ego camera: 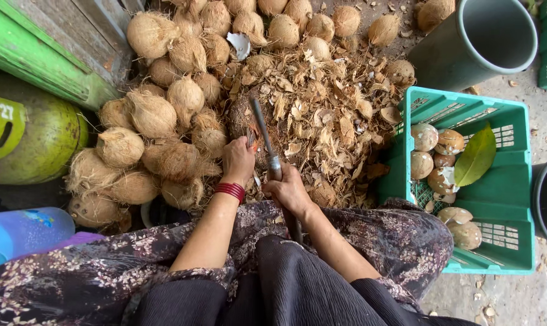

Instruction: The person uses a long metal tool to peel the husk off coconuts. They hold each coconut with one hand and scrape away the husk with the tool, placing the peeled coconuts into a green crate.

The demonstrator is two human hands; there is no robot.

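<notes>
Daylight falls evenly on a rough concrete floor [527, 296] littered with husk scraps. At the upper left leans a weathered wooden board [86, 30] with a green painted edge [38, 57]. A grey bin [479, 42] stands at the upper right.

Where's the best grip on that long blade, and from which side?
Grip the long blade at its handle end, from the person's side, where the right hand wraps it. The bare metal points away over the coconut that the left hand steadies.
</notes>
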